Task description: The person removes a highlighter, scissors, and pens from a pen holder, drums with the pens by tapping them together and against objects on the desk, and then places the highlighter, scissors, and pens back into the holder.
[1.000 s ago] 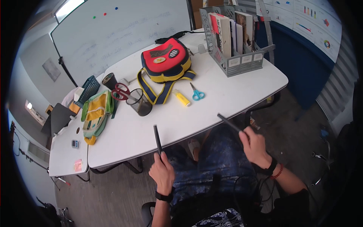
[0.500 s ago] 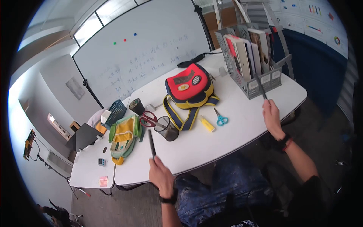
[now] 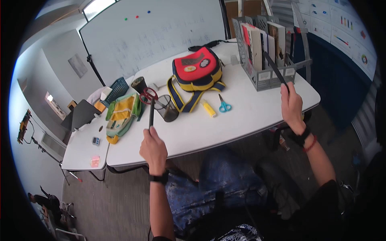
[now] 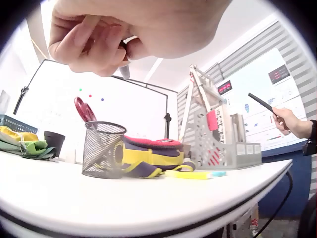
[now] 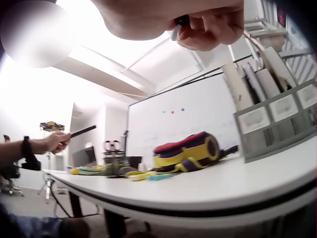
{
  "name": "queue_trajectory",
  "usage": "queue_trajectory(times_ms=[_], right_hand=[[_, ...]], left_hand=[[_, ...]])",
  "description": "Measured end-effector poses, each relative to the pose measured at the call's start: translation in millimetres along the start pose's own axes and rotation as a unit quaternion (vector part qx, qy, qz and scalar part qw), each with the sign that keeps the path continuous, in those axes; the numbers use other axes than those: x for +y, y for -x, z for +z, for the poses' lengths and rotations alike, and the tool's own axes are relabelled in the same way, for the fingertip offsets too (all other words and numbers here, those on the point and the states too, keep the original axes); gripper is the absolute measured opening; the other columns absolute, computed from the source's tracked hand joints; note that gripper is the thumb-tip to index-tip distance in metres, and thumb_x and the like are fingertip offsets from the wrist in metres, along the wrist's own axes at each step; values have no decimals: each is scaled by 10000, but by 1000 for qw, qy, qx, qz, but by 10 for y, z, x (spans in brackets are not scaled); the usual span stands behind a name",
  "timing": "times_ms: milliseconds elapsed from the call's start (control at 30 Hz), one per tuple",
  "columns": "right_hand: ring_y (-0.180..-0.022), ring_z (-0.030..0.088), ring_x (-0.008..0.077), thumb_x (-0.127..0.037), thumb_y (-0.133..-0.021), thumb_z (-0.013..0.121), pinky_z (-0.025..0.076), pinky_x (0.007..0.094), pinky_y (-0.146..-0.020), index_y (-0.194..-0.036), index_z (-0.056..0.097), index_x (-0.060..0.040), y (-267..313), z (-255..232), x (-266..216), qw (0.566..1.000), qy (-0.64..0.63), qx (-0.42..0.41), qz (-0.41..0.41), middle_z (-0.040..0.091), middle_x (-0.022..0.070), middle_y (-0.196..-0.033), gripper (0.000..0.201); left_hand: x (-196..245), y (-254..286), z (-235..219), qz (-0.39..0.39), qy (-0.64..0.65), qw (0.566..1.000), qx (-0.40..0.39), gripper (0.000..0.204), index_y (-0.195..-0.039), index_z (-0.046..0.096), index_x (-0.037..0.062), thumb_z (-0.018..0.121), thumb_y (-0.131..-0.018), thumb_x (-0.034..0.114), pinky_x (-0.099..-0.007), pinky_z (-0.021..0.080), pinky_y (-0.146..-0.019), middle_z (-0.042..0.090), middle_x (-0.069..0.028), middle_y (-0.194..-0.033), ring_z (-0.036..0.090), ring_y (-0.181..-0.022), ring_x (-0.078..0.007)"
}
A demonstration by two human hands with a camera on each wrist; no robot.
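The fingers (image 4: 94, 47) of the left hand (image 3: 153, 149) are curled tight around the lower end of a thin black pen (image 3: 151, 113), which stands nearly upright with its tip just at the rim of the mesh pen cup (image 3: 166, 108). The fingers (image 5: 213, 29) of the right hand (image 3: 292, 105) pinch the end of a second black pen (image 3: 275, 70), which slants up and across the front of the grey file rack (image 3: 268, 78) holding books.

The grip on both pens is low, at one end only, so each long shaft can swing or slip if the fingers loosen; a dropped pen would likely roll off the white surface (image 3: 241, 116), whose edge lies just beneath both hands.

On the left, the mesh pen cup already carries red-handled scissors (image 3: 148, 95) leaning out of it. It looks light, so a pen coming in at a slant could catch the handles or the rim and tip it over toward the green and yellow pouch (image 3: 120, 114).

On the right, the pen tip sits very near the rack's slotted wall and label holders. A careless push could jam the tip in a slot or knock a book askew.

With the hands well apart, one head can hardly watch both tips at once. The red and yellow bag (image 3: 196, 70), the yellow highlighter (image 3: 208, 108) and the blue scissors (image 3: 223, 104) lie between them, clear of both pens.
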State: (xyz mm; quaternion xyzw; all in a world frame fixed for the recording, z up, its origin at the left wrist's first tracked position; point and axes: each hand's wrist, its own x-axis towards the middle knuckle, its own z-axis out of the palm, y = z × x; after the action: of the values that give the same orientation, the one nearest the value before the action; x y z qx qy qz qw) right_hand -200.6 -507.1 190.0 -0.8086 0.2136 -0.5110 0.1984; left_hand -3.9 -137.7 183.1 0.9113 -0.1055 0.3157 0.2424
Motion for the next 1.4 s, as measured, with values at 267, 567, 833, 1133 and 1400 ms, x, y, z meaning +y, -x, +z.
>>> queue_trajectory(times_ms=[267,567,833,1133,1400], right_hand=[[-721,620,442,-344,-1021,474,420,531,-610,-886,557,-7,186,10,178,992,28,-68,103,608,230,-667,373],[-650,596,404,-301,-1041,441,426,437,-583,-909,550,-27,-150,117,173,995,-53,46,72,615,172,-671,323],[-776,626,482,-374,-1029,419,458,570,-688,-969,571,-47,15,622,322,986,108,-71,105,663,218,-748,366],[-620,618,375,-298,-964,591,443,428,-565,-817,620,-18,89,433,-1004,959,-36,-277,43,614,161,-629,318],[-596,642,335,-315,-932,613,478,428,-559,-787,616,-27,-58,890,-1403,974,-45,-197,-105,647,126,-618,322]], left_hand=[[-4,296,137,-44,37,997,-41,351,-891,512,22,408,-1042,322,-570,430,-606,631,-258,-713,612,-692,-487],[179,318,-185,-25,87,995,-38,297,-915,497,22,424,-1052,275,-519,397,-546,585,-222,-633,588,-621,-452],[28,-53,423,7,-21,996,-82,374,-893,536,54,423,-1027,384,-577,453,-644,660,-230,-722,640,-709,-466],[369,-60,-278,99,55,986,-123,373,-741,586,48,552,-969,342,-489,448,-562,638,-139,-633,631,-616,-393],[410,-452,-215,151,-5,977,-150,405,-744,683,31,594,-908,390,-461,459,-575,636,-153,-618,636,-630,-377]])
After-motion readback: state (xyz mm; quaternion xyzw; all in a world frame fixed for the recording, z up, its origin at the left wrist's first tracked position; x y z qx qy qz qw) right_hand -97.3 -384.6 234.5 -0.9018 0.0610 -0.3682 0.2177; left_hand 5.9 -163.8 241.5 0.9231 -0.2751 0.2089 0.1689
